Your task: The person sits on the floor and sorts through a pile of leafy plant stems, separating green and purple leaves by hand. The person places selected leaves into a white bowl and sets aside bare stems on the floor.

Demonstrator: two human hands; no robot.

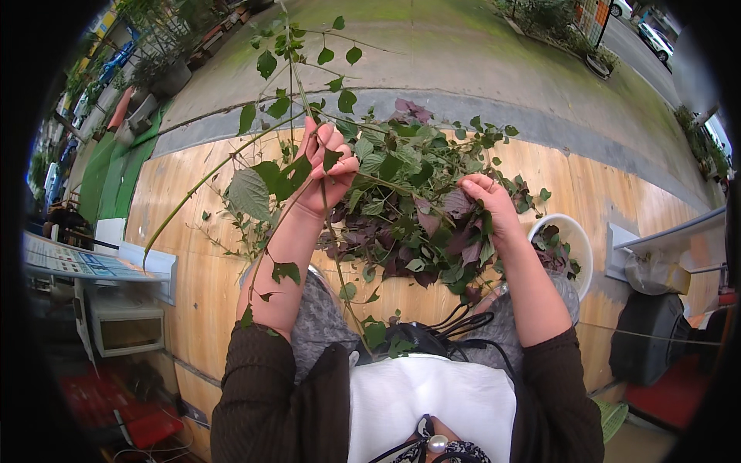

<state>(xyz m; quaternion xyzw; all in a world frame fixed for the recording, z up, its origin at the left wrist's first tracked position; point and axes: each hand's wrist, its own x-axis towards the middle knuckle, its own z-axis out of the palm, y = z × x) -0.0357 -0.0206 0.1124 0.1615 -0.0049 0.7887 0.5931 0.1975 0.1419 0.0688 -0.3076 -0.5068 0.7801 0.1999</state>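
My left hand [328, 165] is raised in front of me, its fingers closed around the stems of a branching leafy cutting [298, 81]. The cutting's thin stalks spread up, out to the left and down past my forearm; some leaves have ragged holes. To the right, my right hand [492, 211] has thumb and forefinger pinched together, with several purple-green leaves [477, 234] gathered under the palm. Part of that bunch is hidden by my fingers. Beneath and between both hands lies a heap of green and purple leafy stems [399, 214], perilla-like in look, on the wood-patterned floor [191, 231].
A white bucket [586, 254] with leaves in it stands by my right knee. Glass door panels [95, 260] flank me on both sides. A black case [645, 335] is at the right. Beyond the floor's grey sill lies mossy concrete [440, 52] with potted plants [165, 69].
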